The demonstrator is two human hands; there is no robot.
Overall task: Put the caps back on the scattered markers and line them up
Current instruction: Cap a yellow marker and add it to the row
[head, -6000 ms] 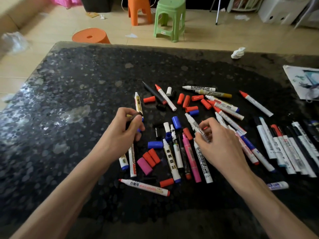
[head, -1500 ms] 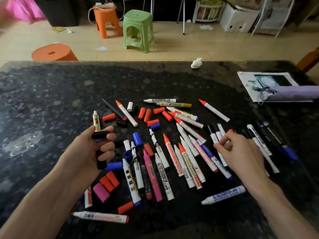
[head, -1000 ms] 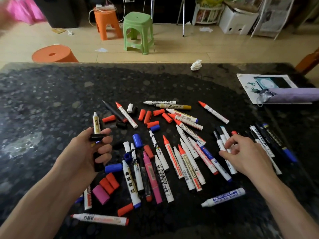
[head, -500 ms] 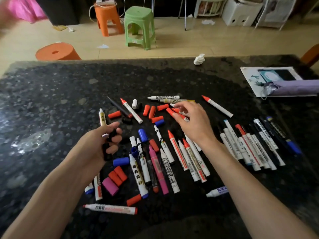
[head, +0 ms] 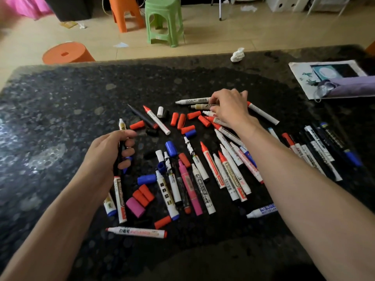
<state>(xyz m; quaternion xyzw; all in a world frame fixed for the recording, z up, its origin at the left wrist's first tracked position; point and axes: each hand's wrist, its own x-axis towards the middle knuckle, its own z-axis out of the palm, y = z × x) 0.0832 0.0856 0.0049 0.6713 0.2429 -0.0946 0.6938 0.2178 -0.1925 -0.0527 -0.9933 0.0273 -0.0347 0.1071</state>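
Your left hand (head: 107,153) sits over the near left of the table (head: 60,98), fingers curled round a black marker (head: 121,148) that stands nearly upright in the grip. Your right hand (head: 229,110) reaches to the far side of the scatter, fingers bent down and bunched over the ends of a white marker (head: 192,101) and a gold marker (head: 199,106) that lie side by side; whether you pinch either one cannot be told. Between your arms the markers (head: 211,165) lie mostly uncapped, tips pointing away from you, some touching, some crossed, with a pink marker (head: 189,188) among them. Loose red caps (head: 181,121) cluster just left of your right hand; a blue cap (head: 171,148) lies nearer you. To the right of your right forearm a row (head: 316,151) of markers lies roughly parallel, close together; beyond it a paper (head: 302,78) rests at the table's far right corner.
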